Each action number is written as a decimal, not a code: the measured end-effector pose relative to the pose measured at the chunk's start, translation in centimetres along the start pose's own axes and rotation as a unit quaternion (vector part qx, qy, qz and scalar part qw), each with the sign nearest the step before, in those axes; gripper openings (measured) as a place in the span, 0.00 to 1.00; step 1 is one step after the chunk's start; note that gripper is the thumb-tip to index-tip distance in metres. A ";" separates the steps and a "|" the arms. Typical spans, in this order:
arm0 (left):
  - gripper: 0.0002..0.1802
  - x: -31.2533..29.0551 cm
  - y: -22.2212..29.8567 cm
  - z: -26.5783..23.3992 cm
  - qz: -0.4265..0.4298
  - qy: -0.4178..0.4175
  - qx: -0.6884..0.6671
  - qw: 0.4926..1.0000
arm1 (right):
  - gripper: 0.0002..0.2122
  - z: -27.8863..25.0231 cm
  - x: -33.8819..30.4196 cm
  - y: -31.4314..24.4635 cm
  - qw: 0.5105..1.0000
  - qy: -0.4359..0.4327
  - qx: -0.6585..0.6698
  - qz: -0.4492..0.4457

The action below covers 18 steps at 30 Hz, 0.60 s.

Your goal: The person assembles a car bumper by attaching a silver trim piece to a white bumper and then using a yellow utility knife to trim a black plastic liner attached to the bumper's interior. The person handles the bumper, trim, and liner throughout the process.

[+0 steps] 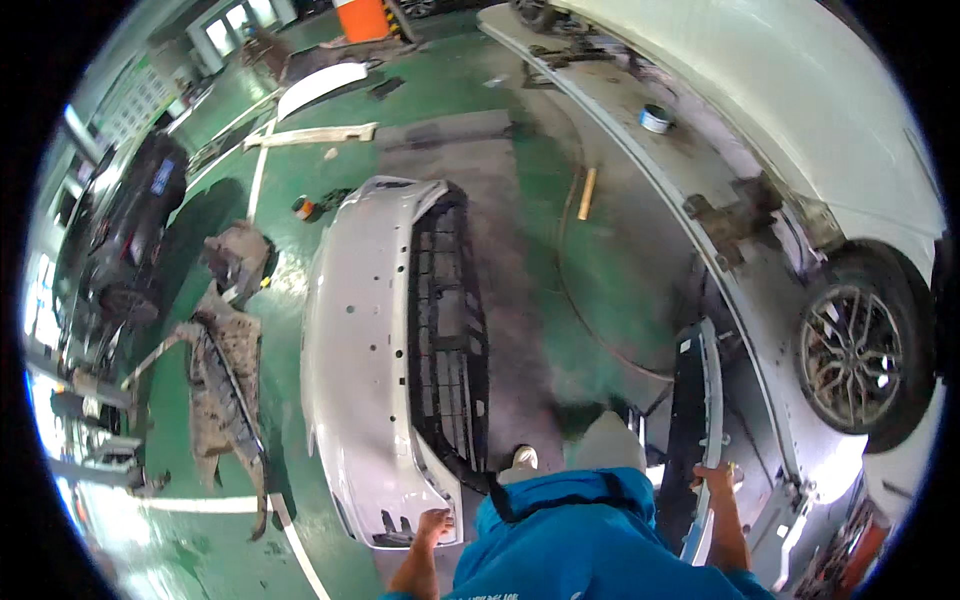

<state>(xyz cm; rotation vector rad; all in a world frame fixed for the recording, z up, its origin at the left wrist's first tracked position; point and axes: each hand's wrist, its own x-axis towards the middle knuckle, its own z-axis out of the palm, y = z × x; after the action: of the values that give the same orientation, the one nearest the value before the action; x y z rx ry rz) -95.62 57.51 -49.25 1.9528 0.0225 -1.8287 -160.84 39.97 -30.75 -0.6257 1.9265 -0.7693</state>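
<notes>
A pale silver car bumper (355,350) with a black grille (450,330) lies on the floor in front of me, slightly to the left. My left hand (435,525) is closed at the bumper's near end, by its corner; whether it grips the edge or holds something small is hidden. To my right, my right hand (717,478) has its fingers wrapped round the pale edge of a long dark panel (688,400). The panel stands on edge alongside a low metal rail.
A lifted white car (780,110) with a wheel (852,355) is on the right, above a long metal rail (640,150). A hose (570,270) curves across the floor near a yellow stick (587,193). Dirty liner parts (228,370) lie left; a dark car (135,230) stands beyond.
</notes>
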 end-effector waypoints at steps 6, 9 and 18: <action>0.11 2.8 7.5 6.6 0.196 0.049 0.491 0.848 | 0.14 5.0 3.0 -13.3 0.990 -0.091 -0.037 -0.101; 0.18 -1.4 21.1 18.9 0.221 0.017 0.252 0.942 | 0.17 6.6 5.2 -18.8 0.986 -0.095 -0.040 -0.129; 0.28 -11.9 41.1 48.6 0.479 -0.107 0.255 0.833 | 0.18 15.3 19.1 -34.8 0.922 -0.272 -0.093 -0.261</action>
<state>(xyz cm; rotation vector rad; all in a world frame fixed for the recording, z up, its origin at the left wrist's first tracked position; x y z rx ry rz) -129.55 7.82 -25.39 1.5249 -1.3791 -1.3638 -151.65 -0.62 -21.89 -1.3516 1.3290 -0.6391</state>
